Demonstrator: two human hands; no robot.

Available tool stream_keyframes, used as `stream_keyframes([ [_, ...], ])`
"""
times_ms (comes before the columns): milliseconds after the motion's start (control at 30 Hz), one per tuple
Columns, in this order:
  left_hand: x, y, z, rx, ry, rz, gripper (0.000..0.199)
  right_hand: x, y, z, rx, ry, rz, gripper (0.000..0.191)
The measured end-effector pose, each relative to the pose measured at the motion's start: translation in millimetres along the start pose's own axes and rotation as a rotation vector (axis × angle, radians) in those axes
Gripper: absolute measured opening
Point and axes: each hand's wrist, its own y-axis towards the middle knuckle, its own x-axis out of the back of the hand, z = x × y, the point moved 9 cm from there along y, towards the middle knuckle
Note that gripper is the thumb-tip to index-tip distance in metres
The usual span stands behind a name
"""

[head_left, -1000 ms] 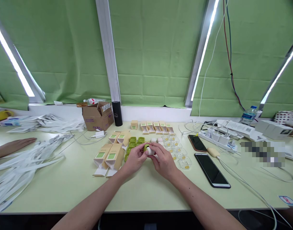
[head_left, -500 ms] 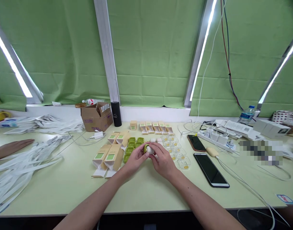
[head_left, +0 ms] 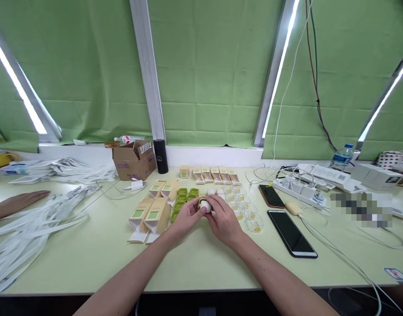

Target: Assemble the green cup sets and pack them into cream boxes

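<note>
My left hand (head_left: 187, 216) and my right hand (head_left: 225, 219) meet at the middle of the table, fingers closed around a small rounded white piece (head_left: 205, 206) with a green cover. The green part lies on its left and upper side; fingers hide much of it. Just left of my hands are rows of green square cups (head_left: 181, 198). To the right stand several clear plastic trays (head_left: 242, 206), each with a small yellow spot. A few small white pieces (head_left: 215, 192) lie right behind my fingers.
Open tan cartons (head_left: 158, 213) stand at left, with more small cartons (head_left: 216, 175) in a back row. Two phones (head_left: 292, 232) and a power strip (head_left: 298, 193) with cables lie right. White straps (head_left: 33, 232) and another person's hand (head_left: 25, 202) are far left.
The white piece and green cover have turned slightly between my fingers, so more of the white side shows. Both hands stay in nearly the same place; the view has shifted a little.
</note>
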Motion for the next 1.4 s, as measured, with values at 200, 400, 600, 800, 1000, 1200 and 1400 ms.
stream_keyframes([
  [200, 1.8, 0, 2, 0.003, -0.009, -0.004, 0.057, 0, -1, 0, 0.011, -0.014, -0.009, 0.045],
  [400, 3.2, 1, 2, -0.009, -0.015, -0.014, 0.057, -1, -1, 0, 0.018, -0.013, -0.012, 0.044],
  [600, 4.5, 0, 2, -0.014, -0.029, -0.031, 0.055, -4, -2, -3, 0.0, 0.006, -0.004, 0.044],
  [800, 3.4, 1, 3, -0.015, -0.051, -0.009, 0.054, -4, -2, -5, -0.017, 0.033, -0.006, 0.045],
  [1000, 3.1, 2, 2, -0.01, -0.047, -0.023, 0.057, -2, -1, -11, -0.06, 0.089, 0.001, 0.048],
  [1200, 3.2, 3, 7, 0.028, -0.06, -0.021, 0.066, 1, -2, -15, -0.114, 0.119, -0.003, 0.043],
  [1400, 14.3, 1, 8, 0.012, -0.081, -0.088, 0.065, 0, -4, -34, -0.343, 0.346, -0.043, 0.039],
])
